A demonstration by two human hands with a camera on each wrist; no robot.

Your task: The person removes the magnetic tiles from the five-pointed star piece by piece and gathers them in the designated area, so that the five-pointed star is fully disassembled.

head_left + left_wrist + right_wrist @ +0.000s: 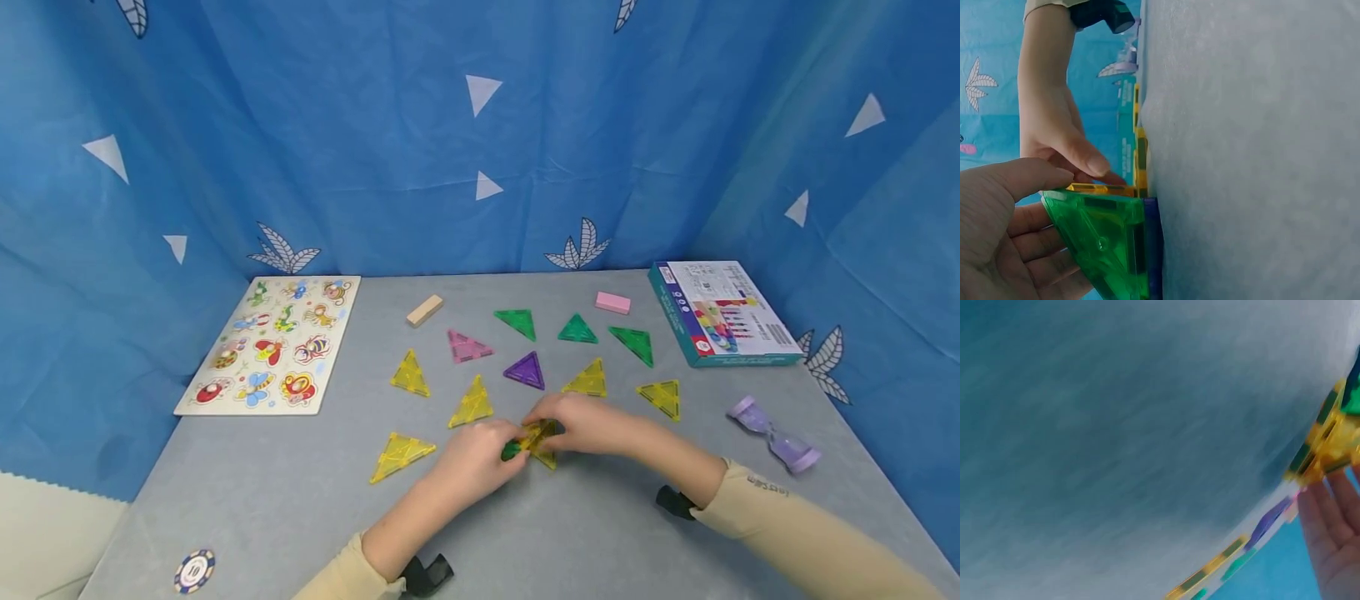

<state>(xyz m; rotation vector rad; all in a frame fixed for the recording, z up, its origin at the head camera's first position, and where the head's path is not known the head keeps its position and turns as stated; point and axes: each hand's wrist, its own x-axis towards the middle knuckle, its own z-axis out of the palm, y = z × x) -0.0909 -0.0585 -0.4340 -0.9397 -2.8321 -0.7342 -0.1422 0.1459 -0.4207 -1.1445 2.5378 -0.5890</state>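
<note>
In the head view my left hand (472, 458) and right hand (581, 423) meet over a small cluster of magnetic triangle tiles. My left hand grips a green triangle tile (1100, 244), which stands on edge in the left wrist view, thumb at its top corner and fingers behind. A dark blue piece (1154, 250) lies along its base. My right hand pinches a yellow triangle tile (546, 450) that joins the green one. Loose yellow tiles (472, 403), a purple tile (526, 370), a pink tile (468, 347) and green tiles (577, 329) lie beyond the hands.
An insect picture board (270, 354) lies back left, a boxed set (738, 312) back right. A purple hourglass (776, 433) lies on its side at the right. A wooden block (425, 310) and pink block (612, 302) sit near the curtain; a chip (194, 571) is front left.
</note>
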